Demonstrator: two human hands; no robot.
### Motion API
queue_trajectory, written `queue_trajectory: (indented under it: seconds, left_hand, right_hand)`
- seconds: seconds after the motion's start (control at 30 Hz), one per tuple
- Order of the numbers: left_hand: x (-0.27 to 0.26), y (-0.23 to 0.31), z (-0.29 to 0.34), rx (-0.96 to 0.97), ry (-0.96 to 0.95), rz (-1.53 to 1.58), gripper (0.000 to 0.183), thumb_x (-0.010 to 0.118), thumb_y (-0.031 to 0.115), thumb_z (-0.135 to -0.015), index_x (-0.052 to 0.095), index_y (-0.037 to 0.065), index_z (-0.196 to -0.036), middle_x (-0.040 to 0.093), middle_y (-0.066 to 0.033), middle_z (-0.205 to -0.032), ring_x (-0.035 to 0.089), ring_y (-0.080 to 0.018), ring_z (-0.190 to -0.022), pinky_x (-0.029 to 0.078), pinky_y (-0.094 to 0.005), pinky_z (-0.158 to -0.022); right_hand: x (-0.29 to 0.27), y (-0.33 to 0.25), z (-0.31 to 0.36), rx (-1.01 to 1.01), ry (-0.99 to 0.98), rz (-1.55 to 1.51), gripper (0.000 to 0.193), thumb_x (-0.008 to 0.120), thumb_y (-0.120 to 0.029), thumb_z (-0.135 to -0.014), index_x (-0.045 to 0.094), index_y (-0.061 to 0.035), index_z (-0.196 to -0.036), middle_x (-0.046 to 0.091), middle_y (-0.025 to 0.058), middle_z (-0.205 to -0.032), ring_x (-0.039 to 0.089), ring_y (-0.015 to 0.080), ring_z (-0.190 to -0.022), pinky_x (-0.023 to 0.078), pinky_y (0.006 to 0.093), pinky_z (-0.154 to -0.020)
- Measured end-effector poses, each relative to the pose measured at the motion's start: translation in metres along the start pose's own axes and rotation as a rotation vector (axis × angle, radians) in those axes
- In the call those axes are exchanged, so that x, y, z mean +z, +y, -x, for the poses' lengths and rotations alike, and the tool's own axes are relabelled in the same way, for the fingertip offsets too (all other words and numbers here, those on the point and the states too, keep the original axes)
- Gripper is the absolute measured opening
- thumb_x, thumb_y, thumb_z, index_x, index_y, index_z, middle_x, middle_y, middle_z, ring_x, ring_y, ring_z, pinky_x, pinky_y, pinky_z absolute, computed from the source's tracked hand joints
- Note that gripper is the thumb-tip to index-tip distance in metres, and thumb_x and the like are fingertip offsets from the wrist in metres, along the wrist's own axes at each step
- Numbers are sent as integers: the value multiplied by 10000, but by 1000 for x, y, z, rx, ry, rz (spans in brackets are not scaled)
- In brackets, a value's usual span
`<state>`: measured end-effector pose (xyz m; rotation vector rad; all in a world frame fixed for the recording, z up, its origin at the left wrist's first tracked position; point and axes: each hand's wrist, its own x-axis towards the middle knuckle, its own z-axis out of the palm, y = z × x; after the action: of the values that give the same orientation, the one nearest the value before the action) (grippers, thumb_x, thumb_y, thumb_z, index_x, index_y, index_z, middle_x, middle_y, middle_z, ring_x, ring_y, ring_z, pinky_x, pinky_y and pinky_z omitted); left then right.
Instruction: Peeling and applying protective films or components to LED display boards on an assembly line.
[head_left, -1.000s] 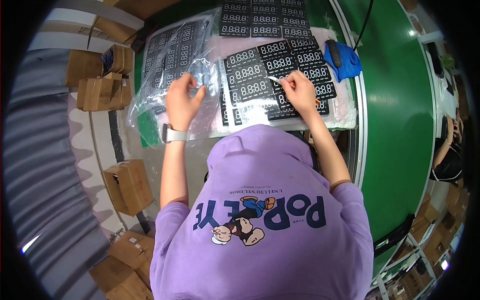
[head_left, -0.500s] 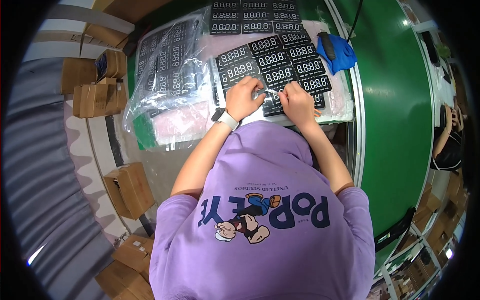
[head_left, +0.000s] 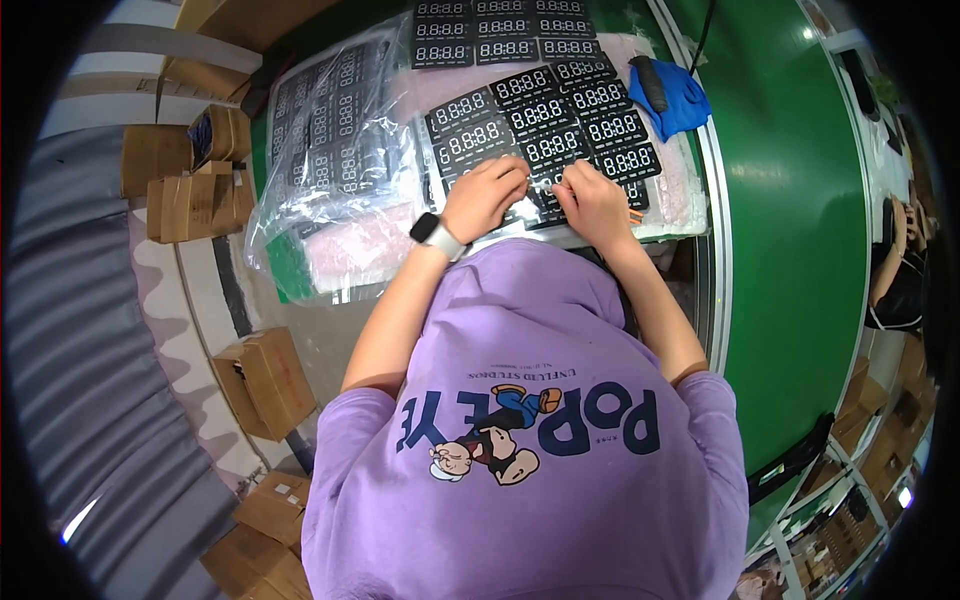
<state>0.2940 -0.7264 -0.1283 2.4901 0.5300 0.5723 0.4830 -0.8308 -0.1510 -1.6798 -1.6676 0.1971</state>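
Note:
Both my hands are over a group of black display panels (head_left: 537, 113) printed with white segment digits, at the near edge of the pink-white foam pad. My left hand (head_left: 485, 198), with a smartwatch (head_left: 426, 228) on its wrist, is curled with thumb and fingers together. Close to its right, my right hand (head_left: 594, 207) is closed in a pinch over the same panels. A small shiny, clear patch shows between the fingertips; what they hold is too small to make out. Orange strips (head_left: 635, 216) stick out beside my right hand.
Left of the panels, a clear plastic bag (head_left: 345, 130) covers more panels. Another panel group (head_left: 505, 30) lies at the far side. A blue cloth (head_left: 687, 105) with a dark handle-like object (head_left: 649, 83) rests at right. Cardboard boxes (head_left: 265, 383) stand at left. Another person (head_left: 895, 265) is far right.
My left hand has rolled and shifted slightly left, so the watch face shows more fully. The right hand stays nearly in place, still pinched. The whole view has shifted a little.

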Motion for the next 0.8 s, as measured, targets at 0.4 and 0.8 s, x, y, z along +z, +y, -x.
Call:
queue_trajectory:
  seconds: [0.4,0.8]
  left_hand:
    - [-122,-1,41,-627,232,-128,273,696,196,-880,487,46,-789,534,-57,-647,523,-168,-607,427,-324,-597]
    - [42,18,-66,-229,72,242,145,679,82,-826,612,40,-949,625,-124,-810,662,-297,-762,514,-383,-701]
  right_hand:
    - [-26,15,-11,290,-44,-391,207,728,-158,-833,599,-7,-776,576,94,-740,574,244,-650,449,345,-608]
    - [-40,58,9,337,73,149,199,721,-259,-838,641,-83,-790,626,92,-797,647,334,-723,501,451,-619]
